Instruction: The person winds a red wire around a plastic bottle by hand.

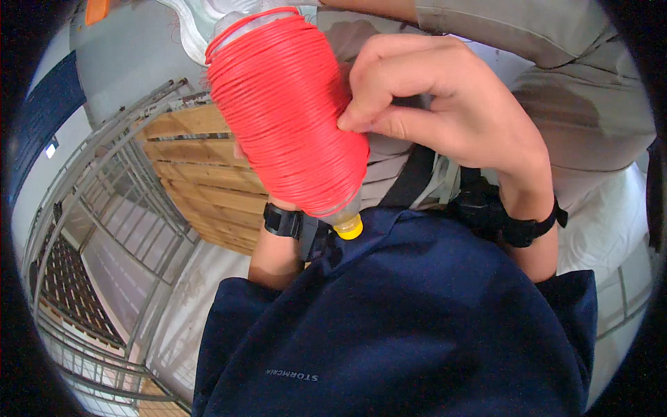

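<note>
A clear bottle [345, 206] with a yellow cap [349, 227] is wound in close turns of thin red cord [288, 111]. It is tilted, with its cap end toward my body. My left hand [240, 150] is behind the bottle and supports it; only a bit of a finger shows past the cord's left edge. Thumb and forefinger of my right hand [417, 97] are pinched together at the right side of the winding, on the red cord. The piece between the fingertips is barely visible.
A grey metal wire cage [132, 229] stands on the left, beside wooden slats [208, 167]. White plastic sheeting [608, 215] bulges at the right. Beige trouser legs [583, 118] are beyond my right hand. Dark blue cloth [403, 313] covers my front, and straps circle both wrists.
</note>
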The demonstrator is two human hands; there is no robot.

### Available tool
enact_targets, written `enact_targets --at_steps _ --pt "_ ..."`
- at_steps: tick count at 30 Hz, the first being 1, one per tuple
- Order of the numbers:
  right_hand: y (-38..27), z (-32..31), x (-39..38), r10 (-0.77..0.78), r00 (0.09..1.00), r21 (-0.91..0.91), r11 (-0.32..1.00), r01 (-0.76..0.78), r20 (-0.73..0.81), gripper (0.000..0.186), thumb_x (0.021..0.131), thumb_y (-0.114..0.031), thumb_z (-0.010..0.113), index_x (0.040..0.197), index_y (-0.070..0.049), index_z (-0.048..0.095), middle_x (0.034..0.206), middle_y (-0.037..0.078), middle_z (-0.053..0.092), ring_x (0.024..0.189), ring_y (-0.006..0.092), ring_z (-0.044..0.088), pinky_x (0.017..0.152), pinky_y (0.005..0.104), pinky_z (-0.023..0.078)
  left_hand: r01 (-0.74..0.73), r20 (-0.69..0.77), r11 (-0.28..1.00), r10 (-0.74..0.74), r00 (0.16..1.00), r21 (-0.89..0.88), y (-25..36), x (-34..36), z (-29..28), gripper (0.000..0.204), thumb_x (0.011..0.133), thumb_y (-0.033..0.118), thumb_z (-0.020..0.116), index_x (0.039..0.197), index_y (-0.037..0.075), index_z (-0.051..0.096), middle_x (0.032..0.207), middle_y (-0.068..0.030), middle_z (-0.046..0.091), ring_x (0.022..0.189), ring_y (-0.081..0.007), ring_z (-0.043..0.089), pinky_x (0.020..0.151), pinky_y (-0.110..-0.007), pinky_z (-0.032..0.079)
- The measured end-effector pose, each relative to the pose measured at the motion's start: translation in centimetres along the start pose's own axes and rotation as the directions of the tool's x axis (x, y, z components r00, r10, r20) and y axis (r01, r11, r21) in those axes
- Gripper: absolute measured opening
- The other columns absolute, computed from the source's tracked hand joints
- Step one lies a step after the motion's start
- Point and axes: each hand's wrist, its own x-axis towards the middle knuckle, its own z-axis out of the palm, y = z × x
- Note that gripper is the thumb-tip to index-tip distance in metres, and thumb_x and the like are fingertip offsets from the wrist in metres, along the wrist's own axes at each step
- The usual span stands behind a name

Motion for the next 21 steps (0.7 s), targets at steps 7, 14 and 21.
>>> enact_targets --at_steps 7,14,21 --pt "-0.4 -0.1 0.0 0.137 0.990 0.062 0.988 -0.139 0.034 0.012 0.079 -0.003 0.074 0.086 -0.001 0.066 0.080 0.003 0.061 0.076 0.0130 0.058 0.069 0.0256 0.046 -0.007 -0.007 1.000 0.007 1.000 -0.003 -0.2 0.1 -0.2 0.105 0.075 0.079 0.057 0.149 0.008 0.031 0.148 -0.0172 0.042 0.128 -0.0369 0.047 0.107 -0.052 0.042" --pt "-0.1 -0.1 0.0 0.208 0.978 0.047 0.977 -0.209 0.015 0.014 0.082 -0.007 0.075 0.086 -0.002 0.062 0.080 0.000 0.059 0.074 0.0089 0.053 0.069 0.0235 0.044 -0.010 -0.040 1.000 0.010 0.999 0.009 -0.1 0.3 -1.1 0.104 0.076 0.078 0.057 0.149 0.009 0.032 0.147 -0.0170 0.042 0.129 -0.0367 0.047 0.108 -0.052 0.042" --pt "0.3 0.2 -0.1 0.178 0.984 0.097 0.979 -0.177 -0.001 0.010 0.086 -0.005 0.069 0.089 -0.001 0.061 0.083 0.001 0.059 0.077 0.0094 0.053 0.071 0.0241 0.044 -0.040 -0.084 0.999 0.041 0.996 0.013 0.1 0.0 -1.3 0.103 0.077 0.077 0.058 0.149 0.008 0.033 0.147 -0.0167 0.043 0.129 -0.0363 0.047 0.108 -0.052 0.042"
